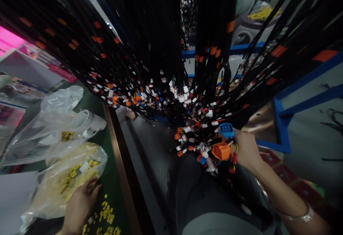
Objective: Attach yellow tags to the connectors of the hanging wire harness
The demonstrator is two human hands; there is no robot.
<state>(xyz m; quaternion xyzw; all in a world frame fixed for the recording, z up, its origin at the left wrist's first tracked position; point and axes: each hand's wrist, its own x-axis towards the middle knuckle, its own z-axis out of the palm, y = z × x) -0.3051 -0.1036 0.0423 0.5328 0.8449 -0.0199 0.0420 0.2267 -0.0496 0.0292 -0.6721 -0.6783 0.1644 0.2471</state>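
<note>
My right hand [246,151] is wrapped around a bundle of black wires at the lower right. A blue connector [226,130] and an orange connector [222,151] stick out beside its fingers, with small white, orange and red plugs around them. At the lower left, my left hand [80,201] rests against a clear plastic bag [57,195] of small yellow pieces. Its fingers are curled in toward the thumb, and whatever may be between them is hidden. Loose yellow pieces [107,213] lie on the green tabletop [114,181] beside it.
Dense black wire harnesses [150,31] hang overhead, their ends crowded with connectors. A blue metal frame [282,127] stands at the right. On the table are a white cup [89,120] and another plastic bag [29,138]. Behind, a person sits near a tub of yellow pieces [264,14].
</note>
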